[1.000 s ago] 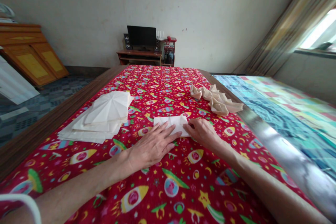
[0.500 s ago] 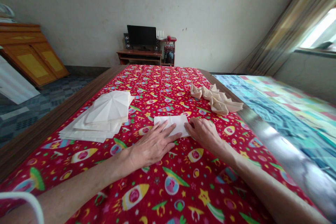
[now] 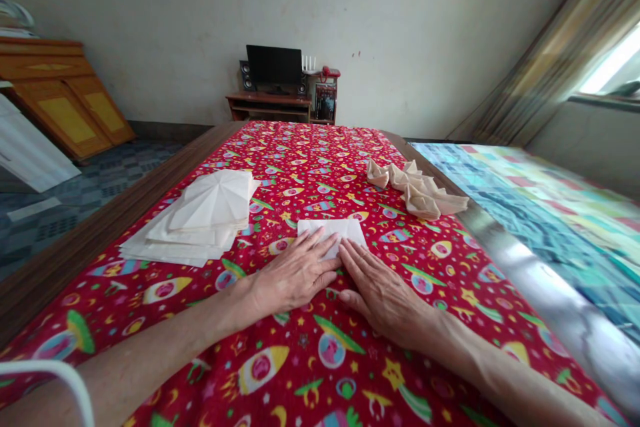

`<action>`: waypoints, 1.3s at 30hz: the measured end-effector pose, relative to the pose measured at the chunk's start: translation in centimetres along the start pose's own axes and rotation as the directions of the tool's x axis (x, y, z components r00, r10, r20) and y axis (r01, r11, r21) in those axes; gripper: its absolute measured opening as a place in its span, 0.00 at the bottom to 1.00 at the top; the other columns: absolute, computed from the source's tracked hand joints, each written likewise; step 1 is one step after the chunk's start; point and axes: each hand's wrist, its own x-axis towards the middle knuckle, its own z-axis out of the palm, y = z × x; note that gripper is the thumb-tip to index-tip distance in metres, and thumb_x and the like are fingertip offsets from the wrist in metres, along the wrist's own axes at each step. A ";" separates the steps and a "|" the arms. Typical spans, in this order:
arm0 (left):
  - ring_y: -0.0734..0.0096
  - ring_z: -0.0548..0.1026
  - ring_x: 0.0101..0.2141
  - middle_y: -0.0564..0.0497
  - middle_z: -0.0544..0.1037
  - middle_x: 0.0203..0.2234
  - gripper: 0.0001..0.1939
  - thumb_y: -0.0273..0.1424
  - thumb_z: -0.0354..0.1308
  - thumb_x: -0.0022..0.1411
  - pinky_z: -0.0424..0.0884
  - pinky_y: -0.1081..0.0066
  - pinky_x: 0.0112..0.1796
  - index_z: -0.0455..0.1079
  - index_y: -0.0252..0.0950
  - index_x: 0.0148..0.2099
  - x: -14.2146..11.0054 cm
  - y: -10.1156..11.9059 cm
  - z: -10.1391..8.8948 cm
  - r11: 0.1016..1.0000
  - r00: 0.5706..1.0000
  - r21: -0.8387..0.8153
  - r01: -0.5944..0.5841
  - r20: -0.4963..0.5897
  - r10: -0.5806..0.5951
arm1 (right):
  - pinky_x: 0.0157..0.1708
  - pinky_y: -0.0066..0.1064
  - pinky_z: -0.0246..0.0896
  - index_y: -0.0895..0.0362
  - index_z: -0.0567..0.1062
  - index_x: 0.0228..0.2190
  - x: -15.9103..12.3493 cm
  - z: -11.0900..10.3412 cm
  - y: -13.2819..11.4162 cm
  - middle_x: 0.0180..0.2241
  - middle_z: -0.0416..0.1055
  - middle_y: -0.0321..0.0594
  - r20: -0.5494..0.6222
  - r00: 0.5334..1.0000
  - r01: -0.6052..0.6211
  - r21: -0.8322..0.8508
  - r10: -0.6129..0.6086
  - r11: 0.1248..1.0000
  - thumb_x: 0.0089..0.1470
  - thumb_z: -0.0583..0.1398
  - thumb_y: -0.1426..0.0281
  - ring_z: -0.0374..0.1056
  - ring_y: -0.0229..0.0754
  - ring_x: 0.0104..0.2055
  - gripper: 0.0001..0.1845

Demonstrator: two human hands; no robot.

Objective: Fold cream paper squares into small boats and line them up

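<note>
A small folded sheet of white paper (image 3: 327, 225) lies flat on the red patterned cloth in front of me. My left hand (image 3: 299, 270) rests over its left and near part, fingers stretched and slightly spread. Over the right part lies my right hand (image 3: 379, 287), palm down with straight fingers and the thumb held apart. The fingertips of both hands almost meet at the middle of the paper, and its near edge is hidden beneath them.
A stack of creased pale paper sheets (image 3: 210, 207) lies to the left. Several folded paper boat-like shapes (image 3: 417, 190) sit at the right. The red cloth (image 3: 320, 153) covers a brown wooden table (image 3: 65, 250). A white curved tube (image 3: 65, 377) shows at lower left.
My right hand has moved left from the paper's right edge onto its top, and its curled fingers have straightened flat. My left hand stays on the paper. The view has shifted slightly.
</note>
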 end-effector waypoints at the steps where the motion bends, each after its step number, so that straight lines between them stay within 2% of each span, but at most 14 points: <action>1: 0.55 0.49 0.63 0.48 0.54 0.63 0.22 0.36 0.43 0.69 0.52 0.53 0.59 0.54 0.45 0.63 -0.1 -0.1 -0.1 1.000 1.000 -0.007 -0.010 0.001 0.010 | 0.58 0.45 0.54 0.68 0.51 0.62 -0.3 -0.1 0.3 0.62 0.49 0.59 0.017 1.000 -0.002 -0.001 0.002 1.000 0.61 0.48 0.58 0.43 0.51 0.65 0.35; 6: 0.63 0.50 0.63 0.53 0.55 0.63 0.22 0.38 0.40 0.70 0.50 0.59 0.60 0.53 0.50 0.64 -1.3 -0.6 -0.7 1.000 1.000 -0.011 -0.015 0.017 0.015 | 0.60 0.45 0.50 0.65 0.52 0.62 -1.4 -0.9 1.3 0.63 0.45 0.54 0.086 0.996 -0.006 -0.038 0.010 0.999 0.63 0.47 0.59 0.41 0.49 0.65 0.32; 12: 0.65 0.50 0.63 0.58 0.56 0.63 0.21 0.38 0.39 0.70 0.48 0.58 0.60 0.53 0.52 0.63 -3.4 -1.6 -1.1 1.000 0.998 -0.010 0.019 0.054 -0.018 | 0.60 0.45 0.51 0.67 0.56 0.60 -1.3 -1.5 1.2 0.62 0.48 0.54 0.122 0.992 -0.025 -0.047 0.031 0.999 0.63 0.47 0.60 0.44 0.50 0.65 0.31; 18: 0.65 0.53 0.62 0.58 0.58 0.61 0.20 0.38 0.41 0.70 0.48 0.57 0.61 0.54 0.53 0.63 -5.7 -2.4 -1.7 0.998 0.997 -0.006 0.064 0.045 -0.064 | 0.59 0.45 0.54 0.63 0.60 0.59 -1.7 -1.3 1.5 0.60 0.54 0.52 0.023 0.999 -0.035 -0.051 0.036 0.998 0.62 0.48 0.63 0.49 0.49 0.63 0.27; 22: 0.64 0.56 0.61 0.56 0.62 0.60 0.20 0.38 0.43 0.69 0.52 0.57 0.60 0.56 0.51 0.62 -6.5 -2.3 -2.5 0.997 0.997 0.024 0.077 0.016 -0.077 | 0.57 0.44 0.56 0.64 0.64 0.55 -1.4 -1.3 1.5 0.57 0.60 0.53 -0.027 0.999 -0.027 -0.097 0.025 0.995 0.61 0.50 0.67 0.55 0.49 0.61 0.24; 26: 0.66 0.62 0.58 0.53 0.69 0.55 0.17 0.34 0.47 0.67 0.58 0.59 0.58 0.66 0.46 0.56 -5.6 -2.4 -2.4 0.999 0.996 0.009 0.042 -0.078 -0.041 | 0.53 0.46 0.59 0.62 0.72 0.43 0.7 -1.4 0.7 0.47 0.71 0.52 -0.033 0.999 -0.020 -0.181 0.014 0.983 0.61 0.52 0.68 0.67 0.50 0.51 0.15; 29: 0.67 0.66 0.55 0.50 0.72 0.52 0.16 0.30 0.48 0.67 0.60 0.61 0.57 0.68 0.41 0.54 -4.1 -2.7 -1.9 0.999 0.988 -0.040 -0.030 -0.156 0.023 | 0.50 0.40 0.61 0.60 0.71 0.40 2.8 -1.1 -0.3 0.40 0.73 0.46 0.026 0.994 0.106 -0.157 -0.104 0.982 0.62 0.51 0.71 0.69 0.44 0.45 0.11; 31: 0.66 0.65 0.56 0.47 0.69 0.55 0.19 0.32 0.48 0.66 0.60 0.61 0.58 0.63 0.38 0.58 -2.9 -2.9 -1.6 0.997 0.989 -0.063 -0.045 -0.145 0.035 | 0.45 0.34 0.64 0.60 0.70 0.41 4.1 -0.8 -0.8 0.40 0.72 0.46 0.064 0.985 0.166 -0.145 -0.159 0.975 0.61 0.51 0.73 0.67 0.43 0.44 0.10; 33: 0.63 0.62 0.58 0.43 0.65 0.57 0.24 0.37 0.50 0.65 0.60 0.60 0.58 0.59 0.34 0.61 -1.9 -3.1 -1.5 0.996 0.995 -0.081 -0.023 -0.094 0.016 | 0.43 0.34 0.64 0.61 0.68 0.42 4.8 -0.7 -1.1 0.41 0.70 0.48 0.082 0.982 0.182 -0.170 -0.170 0.969 0.61 0.50 0.74 0.66 0.43 0.45 0.10; 36: 0.58 0.57 0.60 0.38 0.61 0.60 0.30 0.40 0.54 0.62 0.58 0.59 0.59 0.57 0.29 0.62 -0.9 -3.5 -1.3 0.996 1.000 -0.087 0.012 -0.007 -0.013 | 0.44 0.36 0.64 0.64 0.68 0.44 5.0 -0.8 -1.2 0.43 0.69 0.51 0.086 0.985 0.165 -0.244 -0.148 0.956 0.59 0.49 0.78 0.65 0.46 0.47 0.13; 39: 0.59 0.55 0.61 0.38 0.59 0.60 0.32 0.40 0.54 0.61 0.55 0.59 0.60 0.55 0.29 0.62 -0.6 -3.9 -1.0 0.996 1.000 -0.091 0.011 -0.010 -0.012 | 0.43 0.38 0.64 0.66 0.67 0.46 4.6 -1.2 -1.5 0.42 0.70 0.54 0.069 0.991 0.130 -0.285 -0.115 0.950 0.56 0.50 0.80 0.66 0.49 0.46 0.16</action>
